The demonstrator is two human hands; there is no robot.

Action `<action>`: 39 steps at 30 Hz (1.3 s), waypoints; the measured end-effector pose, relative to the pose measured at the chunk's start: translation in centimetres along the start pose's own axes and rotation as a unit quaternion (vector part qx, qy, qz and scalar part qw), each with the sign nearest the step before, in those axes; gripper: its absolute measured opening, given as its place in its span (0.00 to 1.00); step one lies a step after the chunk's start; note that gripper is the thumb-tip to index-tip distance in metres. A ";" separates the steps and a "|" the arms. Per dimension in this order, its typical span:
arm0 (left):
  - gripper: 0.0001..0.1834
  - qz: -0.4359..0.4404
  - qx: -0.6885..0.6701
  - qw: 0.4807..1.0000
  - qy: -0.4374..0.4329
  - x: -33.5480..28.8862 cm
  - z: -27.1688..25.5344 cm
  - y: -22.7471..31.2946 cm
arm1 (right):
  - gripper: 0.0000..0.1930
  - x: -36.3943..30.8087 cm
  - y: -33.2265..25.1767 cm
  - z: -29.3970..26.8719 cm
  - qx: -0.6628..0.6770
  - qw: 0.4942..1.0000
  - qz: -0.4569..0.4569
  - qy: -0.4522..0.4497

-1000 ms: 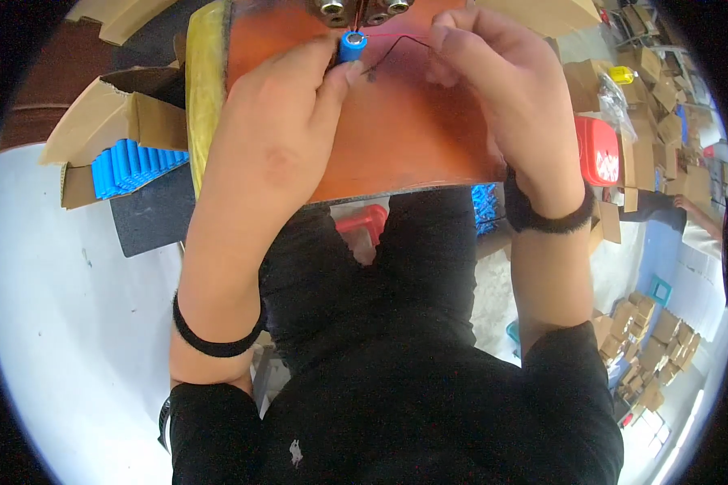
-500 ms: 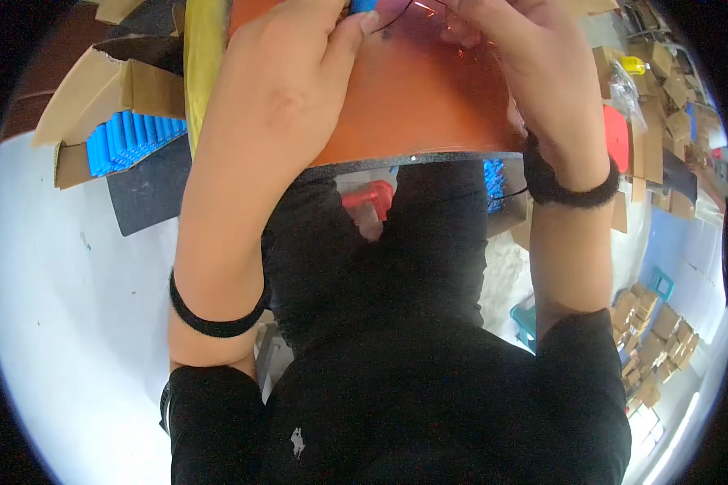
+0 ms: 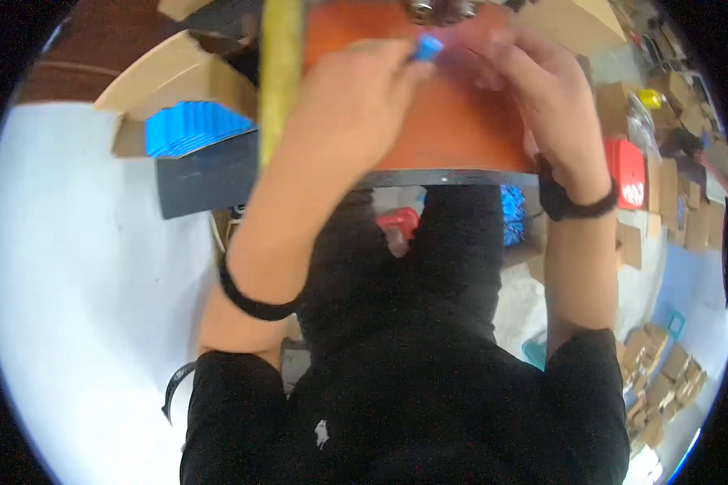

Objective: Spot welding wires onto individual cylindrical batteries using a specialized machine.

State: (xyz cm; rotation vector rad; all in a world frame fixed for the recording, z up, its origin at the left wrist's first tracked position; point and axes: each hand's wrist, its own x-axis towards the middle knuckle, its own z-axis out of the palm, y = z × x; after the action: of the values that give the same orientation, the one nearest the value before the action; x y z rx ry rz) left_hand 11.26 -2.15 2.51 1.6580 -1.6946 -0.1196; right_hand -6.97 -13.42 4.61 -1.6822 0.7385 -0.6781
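My left hand (image 3: 360, 101) reaches over the orange work surface (image 3: 461, 133), its thumb and fingers closed on a small blue cylindrical piece (image 3: 428, 47). Only one end of that piece shows beyond the fingers, and it is blurred. To the right, my right hand (image 3: 552, 93) has its fingers curled in near the far part of the surface. What it holds, if anything, is too smeared to make out. Beyond the hands, at the top edge, a shiny metal fixture (image 3: 438, 10) is partly in view.
An open carton (image 3: 150, 93) of blue cylinders (image 3: 198, 129) stands at the left beside a yellow strip (image 3: 275, 89). A red bin (image 3: 625, 174) and several cartons are at the right. Blue pieces (image 3: 513, 214) lie below the table's dark front edge (image 3: 445, 178).
The whole view has shifted, so table and carton now appear farther right and slightly lower. The metal fixture has come into sight. My left hand still grips the blue piece; the thin black wire no longer shows.
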 end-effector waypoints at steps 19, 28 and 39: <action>0.18 -0.076 0.380 0.918 -0.085 -9.1 -13.6 -11.6 | 0.14 -24.0 13.7 -12.9 -0.221 0.937 0.226 0.147; 0.14 -0.032 0.373 0.920 -0.112 -9.0 -15.2 -12.9 | 0.16 -21.2 13.7 -11.7 -0.314 0.908 0.068 0.270; 0.23 -0.169 0.395 0.893 -0.134 -6.2 -13.2 -10.3 | 0.12 -4.7 12.8 -13.0 -0.581 0.792 0.030 0.183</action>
State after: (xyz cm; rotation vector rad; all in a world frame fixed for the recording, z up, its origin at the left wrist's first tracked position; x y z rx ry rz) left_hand 26.36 7.35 3.66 2.6439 -1.7470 0.2211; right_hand -21.45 -20.10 -5.45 -2.6339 1.7153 -0.5065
